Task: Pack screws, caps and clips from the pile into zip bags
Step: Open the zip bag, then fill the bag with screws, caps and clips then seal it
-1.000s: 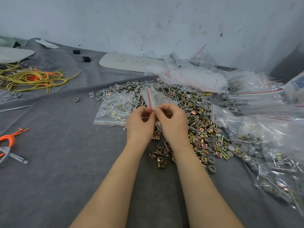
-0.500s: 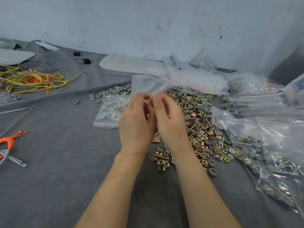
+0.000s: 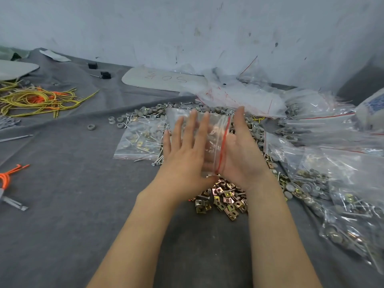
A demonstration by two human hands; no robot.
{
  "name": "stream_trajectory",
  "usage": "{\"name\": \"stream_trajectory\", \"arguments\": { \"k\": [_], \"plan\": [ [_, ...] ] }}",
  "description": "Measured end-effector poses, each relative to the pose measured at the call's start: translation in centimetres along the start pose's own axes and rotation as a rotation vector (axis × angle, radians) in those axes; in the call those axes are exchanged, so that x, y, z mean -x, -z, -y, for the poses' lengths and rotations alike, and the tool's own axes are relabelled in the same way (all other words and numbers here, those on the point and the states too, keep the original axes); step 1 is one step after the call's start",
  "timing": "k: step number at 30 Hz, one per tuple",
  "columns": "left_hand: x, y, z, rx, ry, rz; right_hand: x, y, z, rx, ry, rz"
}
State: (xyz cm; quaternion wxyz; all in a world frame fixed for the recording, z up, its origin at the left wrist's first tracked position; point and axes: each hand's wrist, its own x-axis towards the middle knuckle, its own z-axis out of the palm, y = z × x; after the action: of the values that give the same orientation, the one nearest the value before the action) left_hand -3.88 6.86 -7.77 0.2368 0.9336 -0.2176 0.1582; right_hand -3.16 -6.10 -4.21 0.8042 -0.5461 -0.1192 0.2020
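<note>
**Packing part done; bag in hand unfilled, bulk of the pile loose**

Nearest, on the grey bench (image 3: pixel 72 215): loose gold clips (image 3: pixel 224 201) at the front edge of the pile, unbagged. Directly above them, both hands raised with fingers straight, nothing clenched. Left hand (image 3: pixel 182 156) back to the camera, fingers spread; right hand (image 3: pixel 244 150) palm turned inward. Between the two palms, pressed flat, a clear zip bag (image 3: pixel 207 125) with a red seal line down its right side. Appears empty; state of the mouth, open or sealed, not discernible. Judged as preparation of a fresh bag, with filling not yet begun.

Beyond the hands, screws (image 3: pixel 160 160) and grey caps (image 3: pixel 145 111) spread across the middle and back of the pile, all loose. Just left of the pile, one filled bag (image 3: pixel 139 140) lying flat, with screws and clips inside. To the right, several more filled bags (image 3: pixel 336 190) heaped and overlapping, holding caps, screws and clips. Count not readable.

Farther back, against the wall (image 3: pixel 187 28), a crumpled stock of empty bags (image 3: pixel 239 94) beside a pale panel (image 3: pixel 164 80) with handwriting. At the far left, well apart from the work, yellow wire (image 3: pixel 41 98) and orange cord (image 3: pixel 6 177).

Assessment: a fair share packed, judging by the bags at the right. A large quantity left in the pile, with ample empty bags on hand. Far from finished.
</note>
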Motion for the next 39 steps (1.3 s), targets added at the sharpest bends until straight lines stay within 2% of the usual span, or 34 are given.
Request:
{"name": "stream_trajectory", "arguments": {
  "k": [4, 11, 14, 17, 20, 21, 28, 30, 31, 34, 35, 36, 39],
  "plan": [
    [-0.1, 1.3, -0.8, -0.054, -0.074, -0.063, 0.1, -0.4, 0.3, 0.019, -0.058, 0.081],
    [0.1, 2.5, -0.9, -0.157, -0.040, 0.045, -0.6, -0.7, 0.3, 0.004, -0.140, 0.127],
    [-0.1, 2.3, -0.3, -0.155, -0.005, 0.125, -1.1, -1.2, -0.6, -0.026, -0.220, 0.073],
    [-0.1, 1.7, 0.9, -0.186, 0.105, 0.229, -1.4, -0.4, -1.3, 0.008, -0.268, 0.015],
    [-0.1, 1.1, 2.0, -0.191, 0.191, 0.304, -1.8, 0.3, -2.3, 0.304, -0.261, -0.187],
    [0.0, 1.0, 2.3, -0.184, 0.201, 0.315, -1.8, 0.4, -2.6, 0.366, -0.262, -0.207],
    [0.3, 0.2, 3.0, -0.033, 0.160, 0.338, -1.6, -0.1, -2.5, 0.426, -0.321, -0.159],
    [0.2, 0.1, 2.9, -0.018, 0.162, 0.305, -1.5, 0.0, -2.4, 0.477, -0.271, -0.240],
    [0.2, 0.1, 3.0, -0.009, 0.171, 0.283, -1.5, 0.2, -2.3, 0.558, -0.196, -0.337],
    [0.1, 0.0, 3.1, 0.010, 0.197, 0.249, -1.6, 2.3, -2.3, 1.043, 0.143, -0.788],
    [0.1, 0.0, 3.1, 0.015, 0.205, 0.243, -1.5, 3.1, -2.4, 1.180, 0.206, -0.903],
    [0.0, 0.0, 3.1, 0.021, 0.215, 0.235, -1.6, 3.9, -2.5, 1.265, 0.194, -0.952],
    [0.0, -0.2, 2.9, 0.038, 0.240, 0.231, -2.1, 5.6, -3.3, 1.400, -0.013, -0.930]
  ]
}}
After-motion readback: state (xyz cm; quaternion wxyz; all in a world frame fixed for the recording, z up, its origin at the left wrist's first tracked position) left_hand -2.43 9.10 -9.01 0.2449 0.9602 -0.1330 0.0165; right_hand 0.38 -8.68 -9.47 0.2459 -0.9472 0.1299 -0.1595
